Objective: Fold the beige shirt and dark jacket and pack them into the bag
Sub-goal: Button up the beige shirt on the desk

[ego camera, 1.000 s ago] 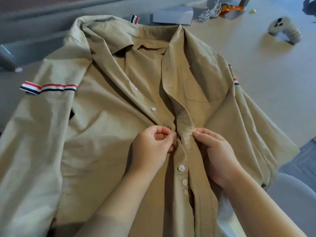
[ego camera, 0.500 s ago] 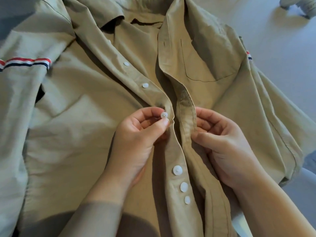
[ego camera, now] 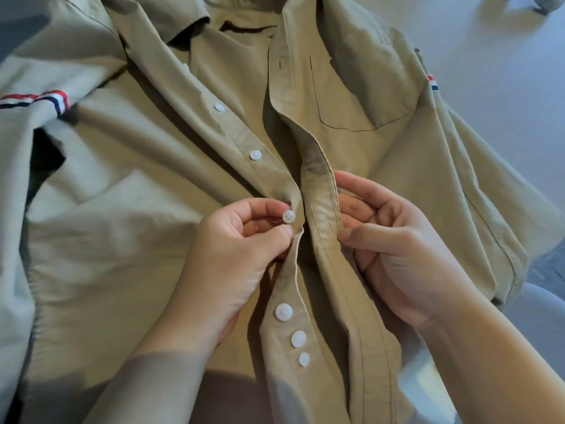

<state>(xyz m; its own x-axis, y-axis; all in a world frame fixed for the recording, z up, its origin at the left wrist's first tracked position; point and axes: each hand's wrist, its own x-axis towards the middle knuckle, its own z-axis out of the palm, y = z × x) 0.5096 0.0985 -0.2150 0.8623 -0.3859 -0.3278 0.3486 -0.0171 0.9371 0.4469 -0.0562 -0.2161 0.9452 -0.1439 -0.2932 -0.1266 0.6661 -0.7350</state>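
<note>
The beige shirt (ego camera: pixel 128 240) lies front-up and spread wide, filling almost the whole head view, its upper front open and its collar at the top. My left hand (ego camera: pixel 235 258) pinches the button placket, thumb and forefinger around a white button (ego camera: pixel 288 216). Opposite it, my right hand (ego camera: pixel 394 255) grips the buttonhole placket (ego camera: pixel 321 206). The two plackets are a small gap apart. Several more white buttons run above and below. A dark patch of cloth (ego camera: pixel 46 151) shows under the left sleeve; I cannot tell whether it is the jacket. No bag is visible.
The shirt rests on a pale surface (ego camera: pixel 495 56), bare at the upper right. A grey-white object (ego camera: pixel 547 1) pokes in at the top right corner. Red, white and navy striped bands (ego camera: pixel 36 101) mark the sleeves. A pale rounded edge (ego camera: pixel 544 316) lies at the lower right.
The view has closed in on the shirt front. My left hand has turned the white button up into sight, and both hands hold the plackets slightly apart.
</note>
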